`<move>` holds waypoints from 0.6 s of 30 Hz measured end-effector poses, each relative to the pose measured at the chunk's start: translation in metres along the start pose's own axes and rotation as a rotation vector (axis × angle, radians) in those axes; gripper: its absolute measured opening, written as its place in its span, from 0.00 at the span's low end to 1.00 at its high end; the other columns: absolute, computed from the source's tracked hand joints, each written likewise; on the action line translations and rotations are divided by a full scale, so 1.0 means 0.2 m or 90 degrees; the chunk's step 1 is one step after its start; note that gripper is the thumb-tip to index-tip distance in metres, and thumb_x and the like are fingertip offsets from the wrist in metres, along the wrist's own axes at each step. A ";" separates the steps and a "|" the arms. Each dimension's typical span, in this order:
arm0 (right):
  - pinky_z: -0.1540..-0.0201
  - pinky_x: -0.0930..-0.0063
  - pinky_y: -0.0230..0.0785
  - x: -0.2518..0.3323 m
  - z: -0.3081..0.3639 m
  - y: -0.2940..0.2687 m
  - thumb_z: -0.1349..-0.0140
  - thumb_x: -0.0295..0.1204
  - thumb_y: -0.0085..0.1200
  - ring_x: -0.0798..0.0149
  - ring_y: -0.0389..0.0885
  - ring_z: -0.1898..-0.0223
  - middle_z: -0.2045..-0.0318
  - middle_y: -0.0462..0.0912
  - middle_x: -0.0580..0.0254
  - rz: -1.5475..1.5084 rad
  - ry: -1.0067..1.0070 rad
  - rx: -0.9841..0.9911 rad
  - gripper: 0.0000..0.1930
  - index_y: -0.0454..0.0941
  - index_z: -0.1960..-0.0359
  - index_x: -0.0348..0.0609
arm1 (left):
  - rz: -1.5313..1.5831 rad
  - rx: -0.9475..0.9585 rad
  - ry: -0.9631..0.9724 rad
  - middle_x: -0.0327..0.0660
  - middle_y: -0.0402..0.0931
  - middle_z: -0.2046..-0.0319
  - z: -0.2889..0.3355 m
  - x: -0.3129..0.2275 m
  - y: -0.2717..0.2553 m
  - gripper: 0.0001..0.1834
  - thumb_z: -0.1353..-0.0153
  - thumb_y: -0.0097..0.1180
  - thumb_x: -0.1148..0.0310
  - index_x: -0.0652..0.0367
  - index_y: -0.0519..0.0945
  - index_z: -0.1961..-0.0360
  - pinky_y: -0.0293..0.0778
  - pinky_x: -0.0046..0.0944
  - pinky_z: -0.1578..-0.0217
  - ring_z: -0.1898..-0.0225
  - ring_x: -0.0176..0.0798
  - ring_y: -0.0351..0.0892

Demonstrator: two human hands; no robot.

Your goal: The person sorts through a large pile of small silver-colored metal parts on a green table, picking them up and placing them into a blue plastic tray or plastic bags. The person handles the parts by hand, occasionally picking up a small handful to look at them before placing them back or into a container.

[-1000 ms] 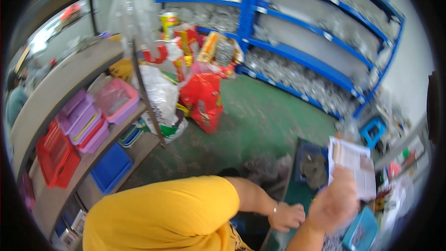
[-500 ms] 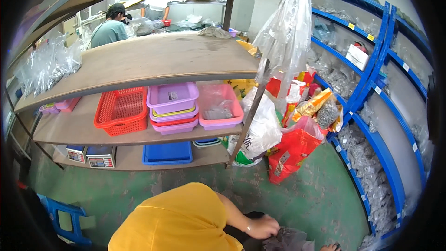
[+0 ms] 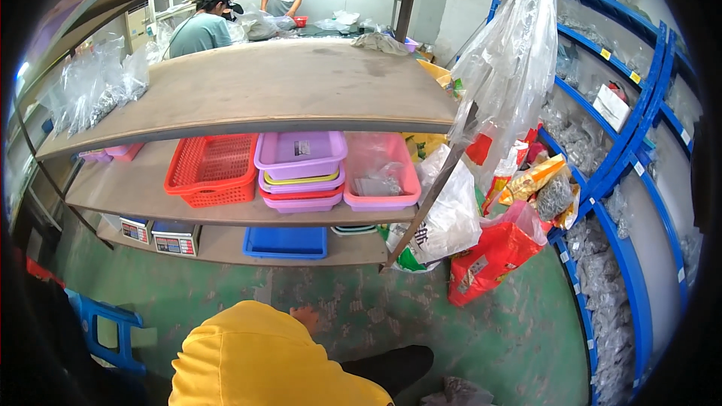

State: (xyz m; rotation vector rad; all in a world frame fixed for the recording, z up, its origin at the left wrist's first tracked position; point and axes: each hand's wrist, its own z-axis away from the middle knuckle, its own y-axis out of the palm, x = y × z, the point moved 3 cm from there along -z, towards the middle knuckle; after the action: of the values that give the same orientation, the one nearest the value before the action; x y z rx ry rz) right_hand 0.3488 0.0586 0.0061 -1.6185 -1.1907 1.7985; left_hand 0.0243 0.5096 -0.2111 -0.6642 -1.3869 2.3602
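My left hand (image 3: 306, 319) shows just past my yellow sleeve (image 3: 252, 357), above the green floor in front of the shelf rack. The sleeve hides part of it; the fingers that show look loosely apart, with nothing seen in them. At the lower edge, a dark grey plastic bag (image 3: 459, 392) lies beside my black-clad knee (image 3: 402, 368), and no hand touches it. My right hand is out of view.
Ahead stands a brown shelf rack (image 3: 301, 90) with a red basket (image 3: 210, 173), purple trays (image 3: 301, 156) and a blue tray (image 3: 286, 242). A red sack (image 3: 492, 259) leans near blue shelving (image 3: 632, 256). Left is a blue stool (image 3: 113, 331). Two people work behind.
My left hand has left the dark grey bag and swung left and forward, toward the rack. My right hand has gone out of view. The view has shifted slightly left.
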 end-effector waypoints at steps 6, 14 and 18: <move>0.44 0.44 0.53 0.00 -0.04 0.06 0.45 0.39 0.40 0.39 0.58 0.41 0.41 0.58 0.36 -0.017 0.201 -0.327 0.21 0.69 0.54 0.39 | -0.116 0.221 -0.077 0.45 0.66 0.49 -0.24 0.32 0.51 0.21 0.48 0.49 0.57 0.51 0.74 0.53 0.55 0.61 0.49 0.45 0.48 0.63; 0.46 0.48 0.56 -0.03 -0.02 0.09 0.46 0.40 0.40 0.40 0.59 0.41 0.40 0.55 0.34 0.106 0.162 -0.291 0.20 0.69 0.55 0.43 | -0.019 0.306 -0.055 0.46 0.69 0.50 -0.11 0.32 0.35 0.19 0.48 0.49 0.60 0.53 0.74 0.54 0.52 0.65 0.49 0.46 0.50 0.65; 0.45 0.46 0.53 -0.02 -0.02 0.08 0.46 0.40 0.41 0.42 0.57 0.40 0.39 0.54 0.36 0.071 0.171 -0.220 0.20 0.68 0.54 0.43 | -0.006 0.342 -0.083 0.46 0.70 0.51 0.05 0.36 0.27 0.18 0.48 0.48 0.60 0.53 0.75 0.55 0.52 0.66 0.49 0.47 0.51 0.66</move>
State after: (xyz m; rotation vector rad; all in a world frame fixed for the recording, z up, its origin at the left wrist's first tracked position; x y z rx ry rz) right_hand 0.3577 0.0483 -0.0043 -2.0802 -1.3594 1.4320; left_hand -0.0441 0.5130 -0.2714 -0.3529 -0.7303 2.6381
